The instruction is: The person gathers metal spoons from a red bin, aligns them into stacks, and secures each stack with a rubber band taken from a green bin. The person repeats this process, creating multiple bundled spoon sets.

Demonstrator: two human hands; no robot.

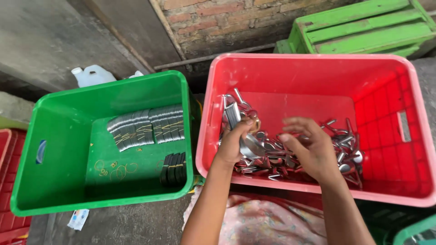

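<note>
Inside the red crate [390,109], toward its left wall, the left hand [232,144] has its grip closed around a small stack of shiny metal pieces [236,119]. The right hand [311,147] hovers, fingers spread wide, holding nothing, over the loose metal pile [340,154]. These pieces look stiff, slick and thin-edged; pinching them by their flat faces seems safest. Neat stacks [145,126] lie in the green crate [63,136].

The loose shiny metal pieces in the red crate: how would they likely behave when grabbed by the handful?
The metal pieces look rigid and smooth, so probably slippery. Heaped and tangled in the red crate, neighbours may drag along. The stack in the left hand looks likely to splay.
</note>
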